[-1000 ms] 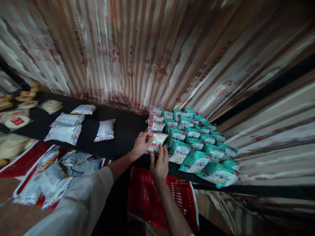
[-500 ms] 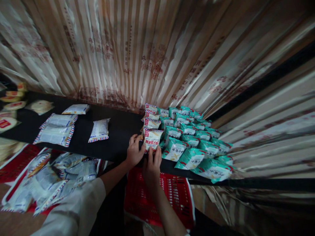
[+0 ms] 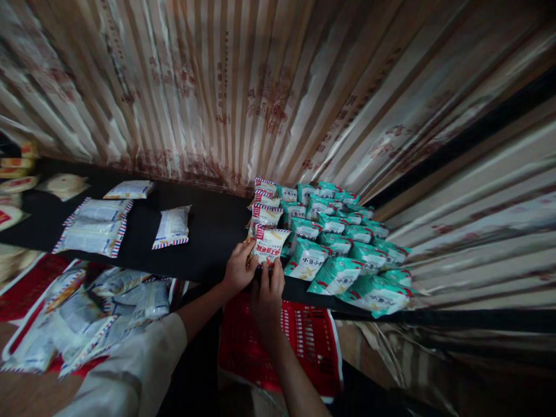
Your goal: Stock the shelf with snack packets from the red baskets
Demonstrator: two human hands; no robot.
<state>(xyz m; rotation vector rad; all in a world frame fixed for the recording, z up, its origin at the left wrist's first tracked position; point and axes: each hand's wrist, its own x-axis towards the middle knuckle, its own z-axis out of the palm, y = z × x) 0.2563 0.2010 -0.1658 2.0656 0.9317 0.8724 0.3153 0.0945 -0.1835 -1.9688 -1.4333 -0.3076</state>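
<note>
A white snack bag (image 3: 270, 244) with red lettering and a striped top edge stands at the front of a short row of like bags on the black shelf. My left hand (image 3: 238, 267) grips its lower left side, fingers bent. At its bottom edge, the fingertips of my right hand (image 3: 268, 292) press against the front, closed on the bag. Behind it another white snack bag (image 3: 266, 214) leans in the same row. Teal snack bags (image 3: 343, 275) stand in several rows just to the right. Fingertips behind the bag are hidden.
Several silver-backed bags lie in a red basket (image 3: 26, 292) at lower left. Another red basket (image 3: 304, 347) sits below the shelf. One bag (image 3: 172, 226) lies face down on the black shelf (image 3: 208, 231). Striped curtains (image 3: 191, 87) hang behind; round packs (image 3: 65, 185) lie far left.
The front white bag now tilts back a little more, its face turned further up, with both hands still on it. The view has shifted slightly.
</note>
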